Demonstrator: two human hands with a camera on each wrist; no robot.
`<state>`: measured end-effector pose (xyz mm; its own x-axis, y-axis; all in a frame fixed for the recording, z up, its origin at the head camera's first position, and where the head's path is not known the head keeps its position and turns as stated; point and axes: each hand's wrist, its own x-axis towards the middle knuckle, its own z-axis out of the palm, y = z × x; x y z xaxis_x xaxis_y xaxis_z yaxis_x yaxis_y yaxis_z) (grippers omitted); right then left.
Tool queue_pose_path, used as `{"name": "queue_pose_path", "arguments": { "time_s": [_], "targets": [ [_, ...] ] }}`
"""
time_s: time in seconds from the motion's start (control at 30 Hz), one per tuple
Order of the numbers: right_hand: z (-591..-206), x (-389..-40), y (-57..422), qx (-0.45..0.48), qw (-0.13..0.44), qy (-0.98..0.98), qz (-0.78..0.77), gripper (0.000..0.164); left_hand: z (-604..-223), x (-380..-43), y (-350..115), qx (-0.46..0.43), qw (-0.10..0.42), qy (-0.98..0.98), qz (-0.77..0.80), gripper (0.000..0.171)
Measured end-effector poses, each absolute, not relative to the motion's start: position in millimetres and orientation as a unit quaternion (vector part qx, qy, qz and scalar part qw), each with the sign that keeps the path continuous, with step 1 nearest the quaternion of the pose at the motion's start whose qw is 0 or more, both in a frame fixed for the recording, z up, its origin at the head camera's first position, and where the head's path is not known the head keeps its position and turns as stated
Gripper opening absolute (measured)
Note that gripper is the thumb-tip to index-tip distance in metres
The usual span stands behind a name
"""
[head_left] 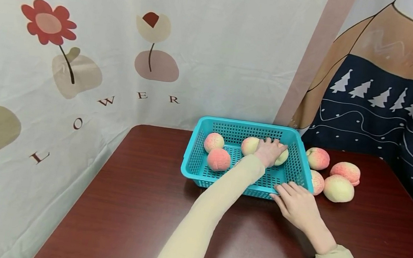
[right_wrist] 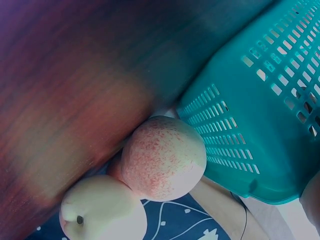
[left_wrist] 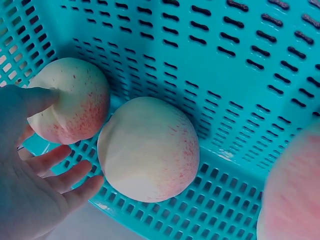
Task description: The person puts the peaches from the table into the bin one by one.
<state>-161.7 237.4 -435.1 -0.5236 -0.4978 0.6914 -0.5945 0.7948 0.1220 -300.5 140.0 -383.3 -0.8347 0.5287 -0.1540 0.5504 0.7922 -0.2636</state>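
My left hand reaches into the blue-green plastic basket, over a pale peach at its right end. In the left wrist view, the thumb lies against that peach and the other fingers spread loosely below it. Another pale peach sits right beside those fingers. My right hand holds the basket's near right corner, fingers over the rim and thumb on the front. Two pinker peaches, one speckled and one solid coral, lie in the basket's left part.
Several more peaches sit on the dark red-brown table to the right of the basket, among them a pale one and a red one. A printed cloth hangs behind the table's back edge.
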Motion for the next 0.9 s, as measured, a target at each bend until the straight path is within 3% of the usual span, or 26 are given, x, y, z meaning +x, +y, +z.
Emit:
{"name": "queue_pose_path", "arguments": {
  "time_s": [0.27, 0.5, 0.73, 0.9],
  "targets": [
    [-435, -162, 237, 0.315, 0.374, -0.87, 0.067, 0.029, -379, -300, 137, 0.286, 0.034, 0.948, -0.137, 0.056],
    [-435, -161, 236, 0.309, 0.378, -0.871, 0.065, 0.053, -358, -296, 119, 0.307, 0.039, 0.947, -0.091, 0.046],
    [-434, -161, 236, 0.309, 0.382, -0.868, 0.066, 0.055, -325, -286, 95, 0.328, 0.06, 0.943, -0.009, 0.037],
    [-434, -161, 235, 0.31, 0.381, -0.869, 0.066, 0.055, -313, -269, 70, 0.343, 0.033, 0.938, 0.011, 0.035]
  ]
}}
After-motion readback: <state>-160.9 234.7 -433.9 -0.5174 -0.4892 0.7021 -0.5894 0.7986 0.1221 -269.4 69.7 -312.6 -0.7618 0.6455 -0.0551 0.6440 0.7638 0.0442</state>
